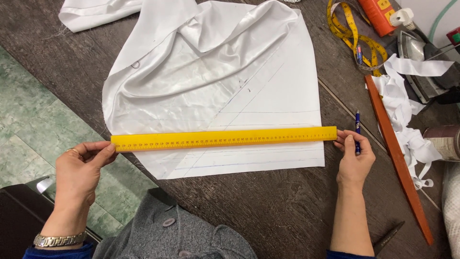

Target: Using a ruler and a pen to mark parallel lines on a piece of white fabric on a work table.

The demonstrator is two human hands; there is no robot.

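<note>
Head view: ruler lies flat across white cloth on the table, best kept level on the drawn lines, left hand pinching its left end, right hand steadying the right end with fingers closed round a pen.

A dark, wood-grained tabletop ran diagonally across the view, its planks parted by a thin pale seam. Beyond its left edge lay a floor of mottled green, marble-like tiles. A dark piece of furniture stood at the lower left corner, too cropped to identify. A strip of pale wall showed at the upper right. Light was even and soft, casting faint shadows.
</note>
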